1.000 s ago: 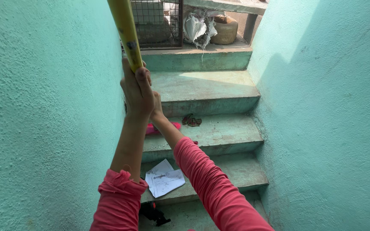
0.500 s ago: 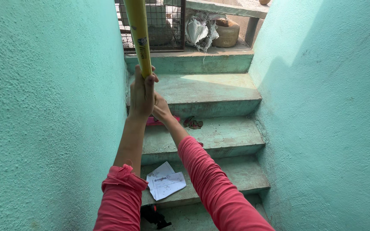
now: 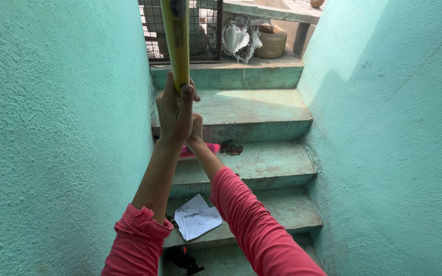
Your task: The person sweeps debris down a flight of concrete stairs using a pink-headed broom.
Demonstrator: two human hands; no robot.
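Your left hand [image 3: 174, 113] is clenched around the lower end of a yellow bat [image 3: 176, 41], which rises nearly upright and runs out of view at the top edge. Your right hand [image 3: 196, 132] sits just behind and below the left, mostly hidden by it, so you cannot tell from here whether it grips the bat. Both pink sleeves [image 3: 251, 230] reach up from the bottom. Ahead of you green stairs [image 3: 262, 107] climb between two turquoise walls [image 3: 52, 128]. White papers [image 3: 196, 220] lie on a lower step, and a pink object [image 3: 208, 148] shows on the step behind your wrists.
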